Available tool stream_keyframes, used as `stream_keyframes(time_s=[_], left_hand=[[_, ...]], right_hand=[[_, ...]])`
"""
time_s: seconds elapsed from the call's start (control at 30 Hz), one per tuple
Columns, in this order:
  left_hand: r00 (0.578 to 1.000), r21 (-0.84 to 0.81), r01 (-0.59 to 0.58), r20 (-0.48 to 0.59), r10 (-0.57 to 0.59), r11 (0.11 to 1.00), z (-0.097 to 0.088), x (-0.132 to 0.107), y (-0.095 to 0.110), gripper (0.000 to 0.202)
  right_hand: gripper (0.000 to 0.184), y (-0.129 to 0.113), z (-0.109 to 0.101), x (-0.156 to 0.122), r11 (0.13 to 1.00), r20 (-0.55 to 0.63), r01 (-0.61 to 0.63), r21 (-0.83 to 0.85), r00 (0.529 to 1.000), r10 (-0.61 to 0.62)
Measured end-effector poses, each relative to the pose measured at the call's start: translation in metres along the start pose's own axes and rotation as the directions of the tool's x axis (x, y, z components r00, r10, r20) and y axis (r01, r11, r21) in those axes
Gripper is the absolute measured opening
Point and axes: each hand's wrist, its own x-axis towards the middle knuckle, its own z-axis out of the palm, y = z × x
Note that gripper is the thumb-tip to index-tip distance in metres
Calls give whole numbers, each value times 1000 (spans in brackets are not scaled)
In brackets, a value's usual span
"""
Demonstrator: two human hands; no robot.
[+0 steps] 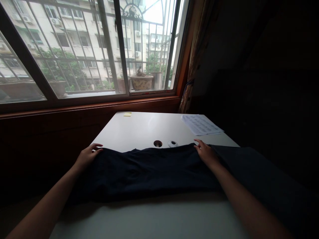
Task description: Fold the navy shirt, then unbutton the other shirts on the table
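Lying flat across the near half of the white table (pixel 139 129), a dark navy garment (pixel 149 172) spans the width between both forearms, its far edge running just short of the table's middle. The left hand (pixel 88 154) rests on the garment's far left corner, at the left edge of the table; its fingers (pixel 96 146) curl over the cloth edge, and whether this grip pinches the fabric or only lies on it cannot be told. The right hand (pixel 205 152) lies palm down on the far right part of the garment, grip loosely spread, fingertips at the far edge. Dark cloth continues to the right beyond this hand; whether it is the same piece cannot be told. Just beyond the far edge, between the hands, a round cable hole (pixel 158 143) sits in the table with a white round cap (pixel 172 143) just beside it. A printed sheet (pixel 200 124) lies at the far right corner, and a yellow sticky note (pixel 127 114) lies at the far edge. Behind the table stands a barred window (pixel 74 49), with a flower pot (pixel 142 82) outside and a curtain (pixel 196 56) at its right.
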Motion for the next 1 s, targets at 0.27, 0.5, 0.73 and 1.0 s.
stream_keyframes(time_s=[0.27,0.5,0.73,1.0], left_hand=[[992,388,-103,-21,121,916,2,-24,-6,50],[997,319,43,44,-60,947,-31,-87,-51,74],[971,175,239,-28,-238,955,-37,-140,-92,91],[936,7,311,172,-308,950,-55,-158,-96,85]], right_hand=[[40,-15,11,-14,975,-17,48,-216,998,-53],[28,-40,-22,-60,919,-90,331,-215,930,-356],[39,-56,-31,-145,706,174,699,113,685,-707],[32,-42,-46,-156,661,-20,746,84,665,-747]])
